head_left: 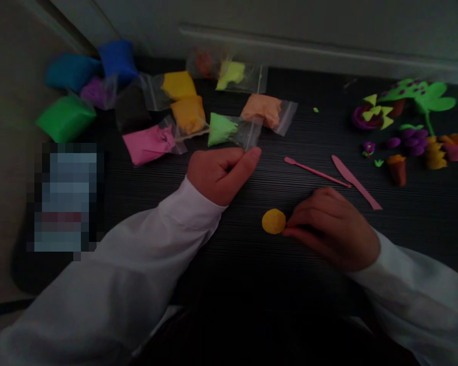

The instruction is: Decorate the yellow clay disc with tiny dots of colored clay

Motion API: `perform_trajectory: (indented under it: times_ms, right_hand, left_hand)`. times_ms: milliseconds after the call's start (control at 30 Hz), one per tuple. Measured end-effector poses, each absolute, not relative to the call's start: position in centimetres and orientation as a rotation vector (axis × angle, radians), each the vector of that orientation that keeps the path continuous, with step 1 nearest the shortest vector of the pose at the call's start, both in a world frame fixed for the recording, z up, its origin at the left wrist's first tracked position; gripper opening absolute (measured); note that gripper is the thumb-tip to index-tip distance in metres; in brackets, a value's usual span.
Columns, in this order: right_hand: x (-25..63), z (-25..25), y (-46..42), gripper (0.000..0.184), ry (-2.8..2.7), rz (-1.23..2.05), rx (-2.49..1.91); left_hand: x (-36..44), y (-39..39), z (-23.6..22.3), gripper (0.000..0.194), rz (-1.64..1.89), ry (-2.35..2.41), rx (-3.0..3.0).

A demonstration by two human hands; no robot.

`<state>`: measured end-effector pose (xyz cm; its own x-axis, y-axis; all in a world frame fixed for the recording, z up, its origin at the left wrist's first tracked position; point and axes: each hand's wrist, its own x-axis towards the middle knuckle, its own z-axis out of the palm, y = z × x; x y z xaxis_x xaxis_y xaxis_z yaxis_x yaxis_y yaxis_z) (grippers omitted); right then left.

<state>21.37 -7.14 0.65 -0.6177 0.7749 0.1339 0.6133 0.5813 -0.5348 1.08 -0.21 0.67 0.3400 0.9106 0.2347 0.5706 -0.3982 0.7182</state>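
My left hand [223, 174] is closed, thumb against the curled fingers, at the lower edge of a clear bag of light green clay [220, 129]. The bag's plastic runs down to my fingertips and looks pinched there. Lower on the right, my right hand [334, 229] has its thumb and fingers drawn together at the right edge of a flat round yellow clay disc [274, 221]. A pink thin modelling stick [316, 172] and a pink clay knife [355, 182] lie just beyond my right hand.
Bags of coloured clay, such as pink [148, 145], orange [189, 114] and peach [262, 109], cover the back left. A phone [66, 201] is at the left. Small clay models, including a purple grape bunch [416, 141] and a brown cup [397, 171], stand at the right.
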Motion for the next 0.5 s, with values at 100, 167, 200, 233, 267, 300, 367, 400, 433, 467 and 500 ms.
perform_trajectory:
  times_ms: [100, 167, 200, 233, 267, 300, 367, 400, 433, 467, 500]
  right_hand:
    - [21.31, 0.62, -7.14, 0.011, -2.479, 0.624, -1.128]
    - [21.24, 0.64, -7.13, 0.011, -2.486, 0.611, -1.137]
    - [21.19, 0.66, -7.12, 0.011, -2.488, 0.603, -1.141]
    - [21.13, 0.68, -7.1, 0.01, -2.489, 0.595, -1.146]
    - [21.08, 0.7, -7.09, 0.01, -2.492, 0.587, -1.151]
    - [21.03, 0.71, -7.09, 0.01, -2.496, 0.578, -1.154]
    - [20.98, 0.7, -7.09, 0.011, -2.505, 0.56, -1.169]
    - [20.97, 0.67, -7.1, 0.011, -2.511, 0.552, -1.175]
    - [20.99, 0.65, -7.11, 0.012, -2.516, 0.546, -1.179]
    - [21.01, 0.62, -7.12, 0.013, -2.522, 0.543, -1.176]
    - [21.05, 0.61, -7.14, 0.014, -2.524, 0.542, -1.17]
  left_hand:
    - [1.21, -0.3, 0.6, 0.044, 0.885, 1.313, 2.075]
    - [1.29, -0.36, 0.55, 0.045, 0.89, 1.332, 2.063]
    - [1.31, -0.37, 0.54, 0.045, 0.884, 1.339, 2.058]
    - [1.33, -0.38, 0.53, 0.045, 0.873, 1.339, 2.057]
    - [1.34, -0.38, 0.54, 0.045, 0.865, 1.34, 2.057]
    - [1.34, -0.38, 0.54, 0.045, 0.859, 1.342, 2.058]
    - [1.32, -0.37, 0.57, 0.045, 0.856, 1.341, 2.056]
    - [1.31, -0.37, 0.59, 0.045, 0.856, 1.341, 2.055]
    - [1.3, -0.36, 0.61, 0.045, 0.856, 1.341, 2.054]
    - [1.3, -0.36, 0.63, 0.046, 0.853, 1.339, 2.055]
    - [1.31, -0.37, 0.65, 0.046, 0.853, 1.337, 2.055]
